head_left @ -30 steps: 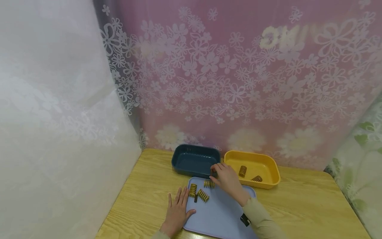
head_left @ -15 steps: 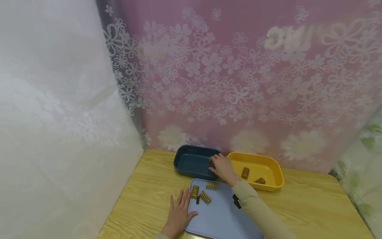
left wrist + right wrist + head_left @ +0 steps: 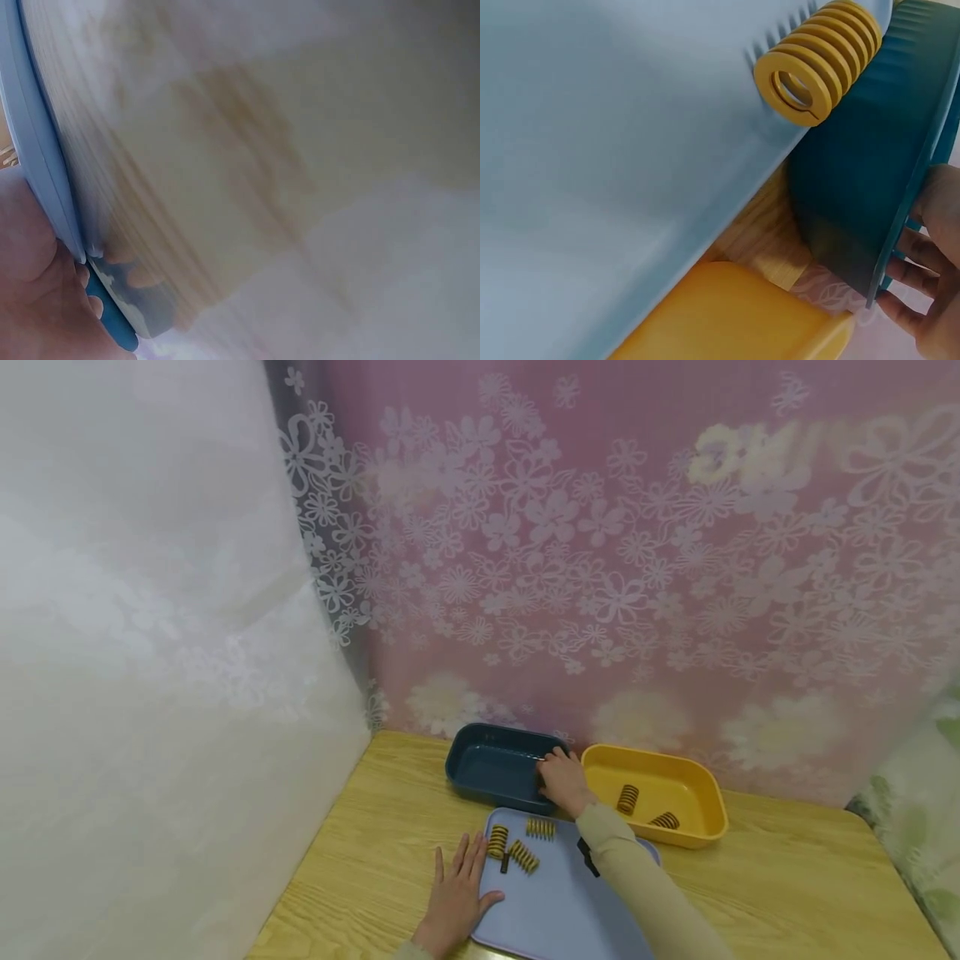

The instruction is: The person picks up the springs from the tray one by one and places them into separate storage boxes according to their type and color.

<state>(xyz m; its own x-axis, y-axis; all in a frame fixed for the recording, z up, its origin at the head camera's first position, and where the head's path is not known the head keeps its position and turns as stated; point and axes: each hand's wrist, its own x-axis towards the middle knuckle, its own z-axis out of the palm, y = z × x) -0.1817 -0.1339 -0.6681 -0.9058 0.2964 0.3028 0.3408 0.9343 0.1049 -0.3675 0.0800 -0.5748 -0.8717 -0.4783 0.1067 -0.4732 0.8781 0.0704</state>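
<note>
My right hand reaches into the right end of the dark blue bin, fingers bent over its rim; its fingertips and anything between them are hidden. In the right wrist view, the fingers pass behind the bin's wall. My left hand lies spread on the left edge of the light blue tray, holding nothing. Near its fingertips lie a yellow coil spring, a second yellow spring and a small dark spring. Another yellow spring sits at the tray's far edge.
To the right of the blue bin stands a yellow bin with one coil spring and another spring inside. Both bins are close to the pink flowered curtain. The wooden table extends on both sides.
My right hand has carried a small dark spring from above the tray's far edge into the blue bin, and the spring is now out of sight. My left hand stays put.
</note>
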